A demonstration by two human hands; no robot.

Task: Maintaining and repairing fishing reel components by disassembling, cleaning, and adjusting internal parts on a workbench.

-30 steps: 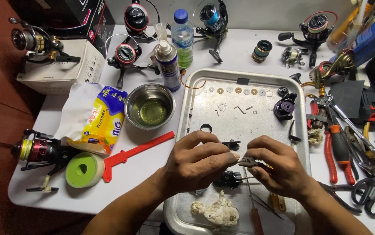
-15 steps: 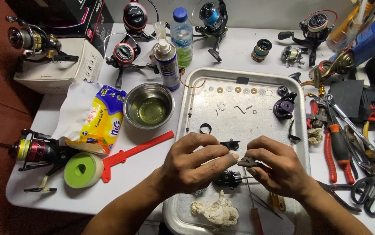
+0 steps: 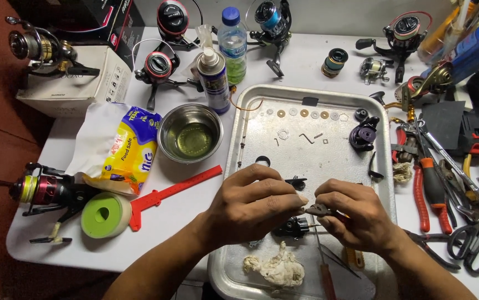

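Left hand (image 3: 256,203) and right hand (image 3: 356,214) fingertips meet over metal tray (image 3: 239,183), both pinched on small dark reel part (image 3: 316,210); crumpled rag (image 3: 275,266) just below.

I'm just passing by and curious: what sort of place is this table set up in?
Probably a home workbench for servicing fishing reels. Several spinning reels sit around a metal tray of small washers and parts, pliers and other hand tools lie at the side, and both hands work on a small dark part.

Left hand (image 3: 253,203), right hand (image 3: 356,214); fingertips together
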